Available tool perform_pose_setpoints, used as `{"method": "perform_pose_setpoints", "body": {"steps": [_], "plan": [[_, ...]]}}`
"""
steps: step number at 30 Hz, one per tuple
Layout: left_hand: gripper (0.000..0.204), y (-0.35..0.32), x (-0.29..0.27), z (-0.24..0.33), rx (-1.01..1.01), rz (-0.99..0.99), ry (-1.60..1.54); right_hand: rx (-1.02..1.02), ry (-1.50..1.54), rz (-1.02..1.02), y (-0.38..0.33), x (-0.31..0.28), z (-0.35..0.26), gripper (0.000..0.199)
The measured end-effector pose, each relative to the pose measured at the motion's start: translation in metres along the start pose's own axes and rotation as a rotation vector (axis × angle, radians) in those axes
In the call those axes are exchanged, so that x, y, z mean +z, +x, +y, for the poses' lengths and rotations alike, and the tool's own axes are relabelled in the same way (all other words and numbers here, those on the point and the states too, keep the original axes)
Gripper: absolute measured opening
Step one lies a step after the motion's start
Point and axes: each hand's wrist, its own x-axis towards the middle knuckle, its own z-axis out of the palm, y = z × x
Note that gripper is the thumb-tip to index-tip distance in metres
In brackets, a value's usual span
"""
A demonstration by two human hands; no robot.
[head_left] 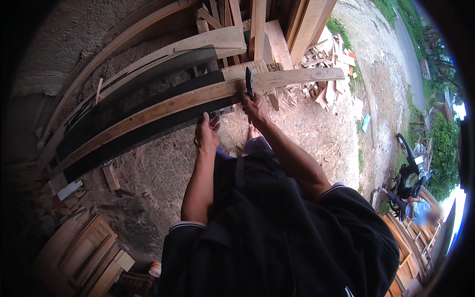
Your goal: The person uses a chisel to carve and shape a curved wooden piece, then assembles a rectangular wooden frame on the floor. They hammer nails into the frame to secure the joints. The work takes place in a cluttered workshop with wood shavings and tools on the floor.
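My right hand (256, 108) grips a hammer (249, 76) by its handle, with the dark head held upward over a long wooden strip (173, 105). The strip lies lengthwise on a black sheet (148, 130) across the bench, and its right end sticks out past the sheet. My left hand (207, 130) is beside the sheet's near edge, its fingers curled in and thumb up. Whatever those fingers may hold is hidden. Beyond the strip, a wooden board (222, 37) is partly covered by a dark see-through sheet.
Upright timber posts (257, 29) stand at the far side. Wood offcuts (331, 91) are heaped right of the bench. Wooden panels (91, 237) lie at lower left, near a small tub (155, 269). A person (418, 210) sits by a motorcycle (410, 166) at far right.
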Motion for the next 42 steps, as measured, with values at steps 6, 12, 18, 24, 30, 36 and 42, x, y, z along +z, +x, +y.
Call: {"method": "perform_pose_setpoints", "body": {"steps": [6,12,18,24,30,36,42], "plan": [[0.041,-0.008,0.018,-0.021,-0.088,-0.121,-0.092,-0.026,0.023,-0.292,-0.056,-0.037,0.016,0.029],[0.046,-0.001,0.042,-0.043,-0.209,-0.318,-0.128,-0.167,-0.533,-0.243,-0.092,-0.053,0.05,0.03],[0.045,-0.001,0.052,-0.047,-0.177,-0.232,-0.122,-0.208,-0.533,-0.275,-0.092,-0.047,0.067,0.03],[0.048,0.002,0.052,-0.048,-0.11,-0.154,-0.098,-0.267,-0.641,-0.242,-0.088,-0.04,0.065,0.032],[0.049,0.004,0.054,-0.055,-0.091,-0.115,-0.133,-0.229,-0.613,-0.267,-0.089,-0.042,0.053,0.037],[0.05,0.008,0.053,-0.06,-0.095,-0.121,-0.155,-0.249,-0.637,-0.26,-0.086,-0.041,0.054,0.039],[0.052,0.013,0.051,-0.065,-0.096,-0.17,-0.208,-0.283,-0.628,-0.265,-0.085,-0.042,0.056,0.037]]}}
